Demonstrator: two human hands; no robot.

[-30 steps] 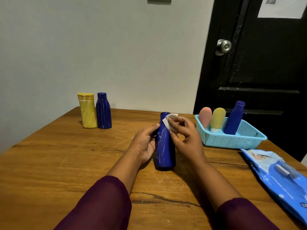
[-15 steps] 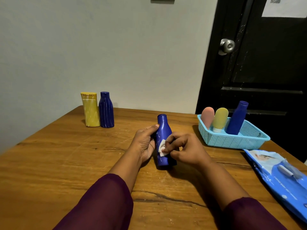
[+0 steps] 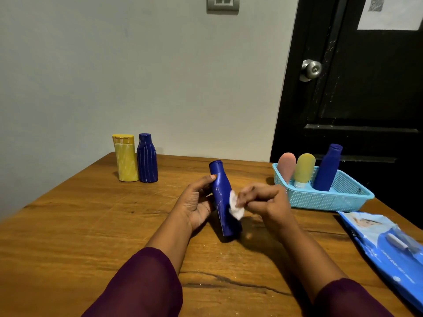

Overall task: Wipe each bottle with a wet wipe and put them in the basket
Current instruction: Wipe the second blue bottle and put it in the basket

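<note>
A blue bottle point(image 3: 223, 197) stands tilted on the wooden table point(image 3: 91, 225) at the centre, its top leaning left. My left hand point(image 3: 196, 204) grips it from the left side. My right hand point(image 3: 265, 200) pinches a small white wet wipe point(image 3: 235, 208) against the bottle's right side, around mid-height. A yellow bottle point(image 3: 126, 157) and a dark blue bottle point(image 3: 147, 157) stand upright together at the far left. The light blue basket point(image 3: 329, 197) at the right holds a pink bottle point(image 3: 286, 167), a yellow-green bottle point(image 3: 304, 169) and a blue bottle point(image 3: 327, 167).
A blue pack of wet wipes point(image 3: 391, 245) lies at the table's right edge, near the basket. A black door with a metal knob point(image 3: 311, 69) stands behind the basket. A grey wall runs behind the table.
The right hand slid the wipe from the bottle's cap down to its middle. The bottle now leans with its top to the left. The left hand kept its grip.
</note>
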